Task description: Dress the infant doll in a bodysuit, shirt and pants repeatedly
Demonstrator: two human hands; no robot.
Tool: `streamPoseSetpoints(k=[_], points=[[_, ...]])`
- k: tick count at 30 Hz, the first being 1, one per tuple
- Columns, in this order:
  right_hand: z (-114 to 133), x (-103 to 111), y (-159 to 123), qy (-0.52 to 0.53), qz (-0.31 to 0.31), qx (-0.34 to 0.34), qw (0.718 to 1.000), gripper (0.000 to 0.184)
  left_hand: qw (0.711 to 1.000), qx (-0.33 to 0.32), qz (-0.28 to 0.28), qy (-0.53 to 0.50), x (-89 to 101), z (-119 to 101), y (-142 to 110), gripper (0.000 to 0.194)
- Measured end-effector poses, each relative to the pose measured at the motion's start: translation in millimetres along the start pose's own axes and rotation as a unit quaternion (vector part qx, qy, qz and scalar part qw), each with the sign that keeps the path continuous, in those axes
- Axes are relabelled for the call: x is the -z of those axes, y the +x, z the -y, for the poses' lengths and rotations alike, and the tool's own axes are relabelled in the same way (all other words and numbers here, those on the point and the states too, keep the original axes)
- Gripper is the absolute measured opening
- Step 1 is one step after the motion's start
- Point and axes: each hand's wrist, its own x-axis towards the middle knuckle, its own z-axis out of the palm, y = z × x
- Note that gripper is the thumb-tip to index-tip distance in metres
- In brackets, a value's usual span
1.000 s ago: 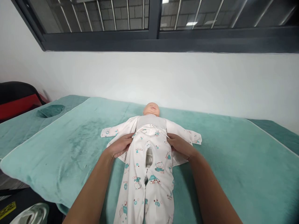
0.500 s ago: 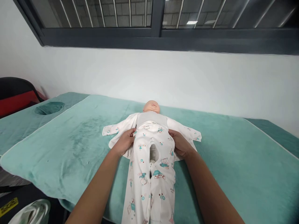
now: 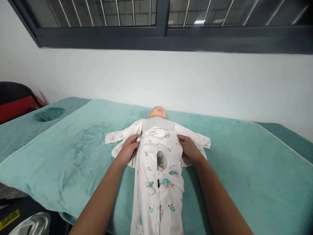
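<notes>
A baby doll [image 3: 157, 112] lies on its back with its head toward the wall. It wears a white long-sleeved baby top [image 3: 188, 132], spread out to both sides. White printed baby pants [image 3: 168, 189] with an opening at the crotch cover its lower body and reach toward me. My left hand [image 3: 129, 148] pinches the waist edge of the pants at the doll's left-hand side in view. On the opposite side my right hand [image 3: 189, 148] grips the waistband, its fingertips partly hidden by the cloth.
A teal plush cover [image 3: 80, 156] lies over the bed, with a face hole [image 3: 49, 114] at the left end. Behind stand a white wall [image 3: 146, 78] and a dark window frame [image 3: 122, 39]. A black and red chair [image 3: 17, 106] is at far left; rolled cloth [image 3: 33, 225] lies low left.
Both hands stay at the sides of the pants' waist, with only slight finger shifts. The view has moved a little.
</notes>
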Motion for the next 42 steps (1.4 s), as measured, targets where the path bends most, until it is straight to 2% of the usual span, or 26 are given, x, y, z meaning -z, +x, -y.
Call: streamPoseSetpoints(k=[2, 5, 7, 10, 13, 15, 17, 21, 24, 26, 29, 31, 34, 37, 39, 42], points=[[1, 4, 1, -0.042, -0.001, 0.018, 0.999, 0.021, 0.999, -0.005, -0.023, -0.041, 0.8, 1, 1, 0.024], [2, 6, 2, -0.110, -0.072, 0.070, 0.989, 0.019, 0.998, -0.010, -0.040, -0.056, 0.5, 1, 2, 0.022], [3, 5, 2, -0.164, -0.117, 0.125, 0.972, 0.016, 0.998, -0.026, -0.052, -0.014, -0.8, 0, 2, 0.023], [5, 0, 1, -0.229, -0.138, 0.211, 0.940, 0.011, 0.992, -0.070, -0.075, 0.071, -4.6, -3, 1, 0.024], [6, -7, 1, -0.229, -0.167, 0.250, 0.926, 0.014, 0.979, -0.115, -0.085, 0.148, -9.5, -8, 2, 0.022], [4, -12, 2, -0.189, -0.173, 0.236, 0.937, 0.016, 0.970, -0.140, -0.095, 0.176, -12.3, -10, 5, 0.018], [1, -16, 5, -0.143, -0.175, 0.190, 0.956, 0.019, 0.969, -0.140, -0.090, 0.184, -14.0, -14, 11, 0.016], [-3, -15, 18, -0.101, -0.208, 0.086, 0.969, 0.024, 0.965, -0.127, -0.012, 0.229, -14.1, -25, 22, 0.022], [-1, -6, 32, -0.043, -0.182, 0.041, 0.981, 0.026, 0.952, -0.142, 0.043, 0.267, -13.6, -35, 27, 0.021], [4, -1, 39, -0.066, -0.153, 0.044, 0.985, 0.026, 0.945, -0.140, 0.066, 0.287, -13.5, -41, 28, 0.021], [14, 2, 46, -0.191, -0.119, 0.114, 0.968, 0.024, 0.936, -0.146, 0.086, 0.307, -12.3, -48, 29, 0.023], [20, 0, 47, -0.234, -0.107, 0.158, 0.953, 0.024, 0.930, -0.163, 0.085, 0.317, -10.9, -49, 31, 0.025], [23, -4, 46, -0.250, -0.092, 0.189, 0.945, 0.023, 0.925, -0.169, 0.040, 0.339, -10.5, -45, 40, 0.023], [24, -5, 45, -0.229, -0.041, 0.213, 0.949, 0.023, 0.916, -0.149, -0.057, 0.368, -15.0, -35, 54, 0.021], [24, -5, 45, -0.201, 0.000, 0.201, 0.959, 0.024, 0.905, -0.142, -0.110, 0.387, -19.9, -28, 64, 0.022], [26, -4, 47, -0.191, 0.027, 0.157, 0.969, 0.025, 0.898, -0.158, -0.142, 0.386, -25.3, -18, 73, 0.022]])
